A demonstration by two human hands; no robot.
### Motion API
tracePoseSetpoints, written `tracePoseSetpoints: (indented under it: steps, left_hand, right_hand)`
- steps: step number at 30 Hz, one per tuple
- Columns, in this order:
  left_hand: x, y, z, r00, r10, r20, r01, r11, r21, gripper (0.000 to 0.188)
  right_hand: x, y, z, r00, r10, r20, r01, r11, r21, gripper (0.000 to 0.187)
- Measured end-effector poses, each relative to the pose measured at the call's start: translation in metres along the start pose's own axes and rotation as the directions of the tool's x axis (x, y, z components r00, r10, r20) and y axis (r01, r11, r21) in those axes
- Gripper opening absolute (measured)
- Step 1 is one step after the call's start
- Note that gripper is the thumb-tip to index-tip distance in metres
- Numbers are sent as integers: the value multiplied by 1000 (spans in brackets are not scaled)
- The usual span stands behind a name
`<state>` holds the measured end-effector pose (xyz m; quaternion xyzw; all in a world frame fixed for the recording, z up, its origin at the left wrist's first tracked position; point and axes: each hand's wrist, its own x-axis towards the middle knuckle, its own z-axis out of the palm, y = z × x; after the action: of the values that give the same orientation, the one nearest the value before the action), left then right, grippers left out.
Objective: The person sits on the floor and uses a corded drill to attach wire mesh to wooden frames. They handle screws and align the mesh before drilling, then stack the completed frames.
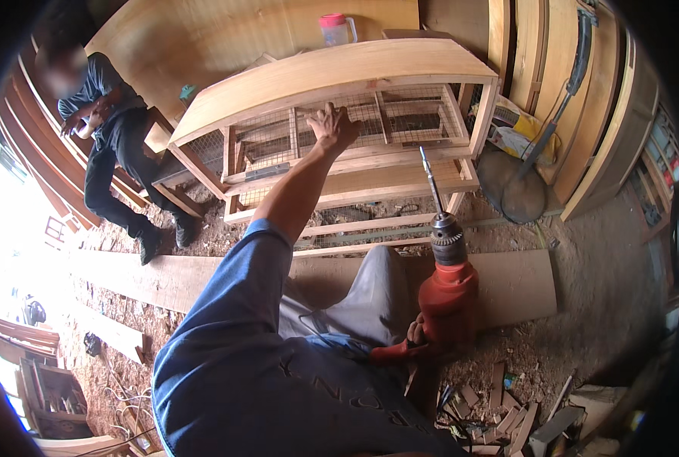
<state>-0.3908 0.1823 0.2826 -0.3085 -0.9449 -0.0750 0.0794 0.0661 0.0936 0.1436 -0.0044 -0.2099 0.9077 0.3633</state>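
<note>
A low wooden cage with a flat board top and wire mesh panels stands in front of me. My left arm reaches out to it, and my left hand is at the mesh front with its fingers spread, just below the top edge. Whether the fingertips press on the mesh or the frame I cannot tell. By my right side, my right hand is closed round the handle of a red power drill. The drill's long bit points up and forward, its tip near the cage's right end.
A person sits at the left beside the cage. A jug with a pink lid stands behind the cage top. Long boards lie on the floor, with wood scraps at the lower right. A long-handled tool leans against planks on the right.
</note>
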Motion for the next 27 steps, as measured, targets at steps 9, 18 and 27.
tracePoseSetpoints:
  steps: [9, 18, 27]
  left_hand:
    - [-10, -20, 16, 995, 70, -67, -71, 997, -21, 66]
    - [24, -50, 6, 957, 221, 188, -215, 975, -52, 71]
    - [43, -56, 7, 898, 376, 228, -364, 927, -94, 80]
  right_hand:
    - [-4, -13, -7, 996, -84, -18, 83, 996, -28, 83]
    - [-3, -22, -1, 991, -130, -19, 128, 989, -79, 85]
    - [-17, -28, 2, 984, -179, -22, 175, 978, -117, 87]
